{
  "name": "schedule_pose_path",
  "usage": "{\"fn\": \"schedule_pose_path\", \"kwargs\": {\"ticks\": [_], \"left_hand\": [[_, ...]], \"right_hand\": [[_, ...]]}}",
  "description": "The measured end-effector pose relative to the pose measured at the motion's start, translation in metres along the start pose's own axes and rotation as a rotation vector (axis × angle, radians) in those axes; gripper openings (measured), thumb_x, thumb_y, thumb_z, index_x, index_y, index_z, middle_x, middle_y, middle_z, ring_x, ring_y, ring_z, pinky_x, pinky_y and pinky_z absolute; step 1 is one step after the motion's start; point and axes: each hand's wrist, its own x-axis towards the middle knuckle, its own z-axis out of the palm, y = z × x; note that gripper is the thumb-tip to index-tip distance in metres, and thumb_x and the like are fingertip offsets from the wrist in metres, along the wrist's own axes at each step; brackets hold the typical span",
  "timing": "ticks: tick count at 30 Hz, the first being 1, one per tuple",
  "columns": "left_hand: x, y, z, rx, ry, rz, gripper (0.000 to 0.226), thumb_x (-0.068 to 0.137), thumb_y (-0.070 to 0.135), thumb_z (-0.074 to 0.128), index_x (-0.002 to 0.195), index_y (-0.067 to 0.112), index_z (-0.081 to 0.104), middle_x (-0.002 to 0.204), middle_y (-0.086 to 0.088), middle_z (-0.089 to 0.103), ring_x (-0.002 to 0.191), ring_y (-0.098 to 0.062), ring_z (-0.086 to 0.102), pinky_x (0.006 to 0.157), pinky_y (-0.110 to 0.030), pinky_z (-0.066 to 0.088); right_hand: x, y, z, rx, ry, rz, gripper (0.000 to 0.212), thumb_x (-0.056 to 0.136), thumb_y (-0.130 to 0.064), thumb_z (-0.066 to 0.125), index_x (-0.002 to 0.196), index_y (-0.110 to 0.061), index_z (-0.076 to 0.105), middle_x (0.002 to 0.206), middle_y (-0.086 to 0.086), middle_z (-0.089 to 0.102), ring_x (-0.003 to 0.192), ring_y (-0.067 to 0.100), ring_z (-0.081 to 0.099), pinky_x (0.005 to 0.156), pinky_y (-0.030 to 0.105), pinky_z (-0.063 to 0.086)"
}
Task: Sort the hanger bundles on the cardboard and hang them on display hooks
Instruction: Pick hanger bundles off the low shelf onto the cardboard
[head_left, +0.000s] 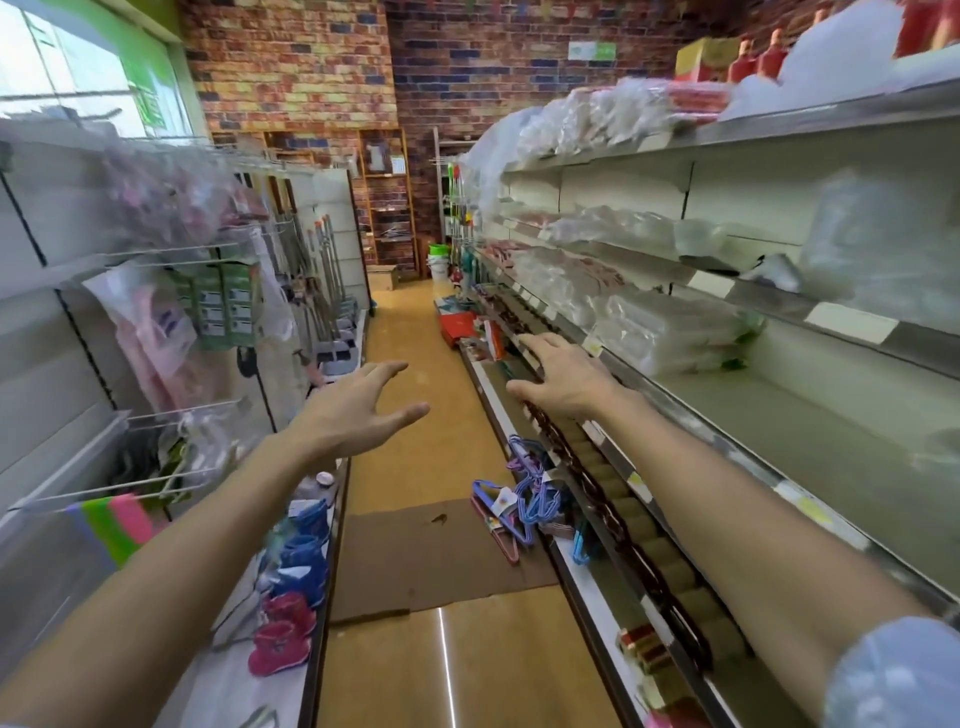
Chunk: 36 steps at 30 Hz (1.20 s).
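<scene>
A flat brown cardboard sheet (436, 556) lies on the aisle floor. At its right edge rest bundles of blue, purple and pink hangers (519, 499), against the base of the right shelving. A row of dark brown hangers (597, 483) hangs along the lower right shelf rail. My left hand (358, 405) is stretched out over the aisle, fingers apart, holding nothing. My right hand (563, 374) reaches toward the right shelf edge above the dark hangers, fingers spread and empty.
Right shelving (779, 332) holds plastic-wrapped goods. Left racks carry wire display hooks (171, 254) with bagged items, and small blue and pink boots (296, 587) stand on the bottom ledge. A narrow tan floor (405, 332) runs to a brick wall.
</scene>
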Motion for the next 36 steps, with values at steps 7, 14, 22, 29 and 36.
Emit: {"fn": "schedule_pose_path", "kwargs": {"ticks": [7, 14, 22, 29, 36], "left_hand": [[0.129, -0.04, 0.021, 0.005, 0.016, -0.03, 0.08, 0.087, 0.072, 0.044, 0.152, 0.028, 0.029, 0.156, 0.004, 0.038, 0.139, -0.016, 0.04, 0.107, -0.043, 0.041], [0.219, -0.089, 0.059, -0.023, -0.002, -0.075, 0.083, 0.084, 0.077, 0.043, 0.151, 0.029, 0.031, 0.153, 0.001, 0.041, 0.135, -0.019, 0.046, 0.107, -0.048, 0.042], [0.306, -0.14, 0.126, -0.096, -0.053, -0.039, 0.091, 0.081, 0.078, 0.045, 0.15, 0.019, 0.035, 0.152, -0.001, 0.044, 0.135, -0.018, 0.045, 0.108, -0.043, 0.042], [0.412, -0.189, 0.175, -0.137, -0.082, -0.005, 0.078, 0.089, 0.063, 0.054, 0.15, 0.017, 0.036, 0.149, -0.004, 0.047, 0.133, -0.021, 0.046, 0.103, -0.036, 0.04], [0.519, -0.246, 0.212, -0.186, -0.131, 0.038, 0.075, 0.089, 0.06, 0.056, 0.149, 0.021, 0.036, 0.146, -0.002, 0.049, 0.13, -0.02, 0.049, 0.101, -0.039, 0.045]], "right_hand": [[0.146, 0.03, 0.028, 0.016, -0.028, -0.024, 0.08, 0.091, -0.062, 0.052, 0.157, -0.032, 0.019, 0.163, -0.003, 0.022, 0.147, 0.028, 0.028, 0.115, 0.055, 0.03], [0.248, 0.05, 0.063, -0.003, -0.062, -0.03, 0.082, 0.089, -0.068, 0.052, 0.156, -0.034, 0.02, 0.164, -0.005, 0.021, 0.148, 0.03, 0.025, 0.115, 0.054, 0.03], [0.343, 0.069, 0.115, -0.024, -0.09, -0.006, 0.081, 0.089, -0.067, 0.053, 0.156, -0.034, 0.021, 0.163, -0.002, 0.025, 0.144, 0.03, 0.033, 0.112, 0.052, 0.034], [0.442, 0.08, 0.166, -0.04, -0.123, 0.014, 0.079, 0.09, -0.065, 0.054, 0.155, -0.034, 0.021, 0.161, -0.003, 0.027, 0.142, 0.031, 0.036, 0.11, 0.051, 0.034], [0.545, 0.093, 0.208, -0.001, -0.115, 0.12, 0.08, 0.091, -0.062, 0.055, 0.156, -0.03, 0.022, 0.162, -0.001, 0.026, 0.144, 0.031, 0.034, 0.111, 0.055, 0.032]]}}
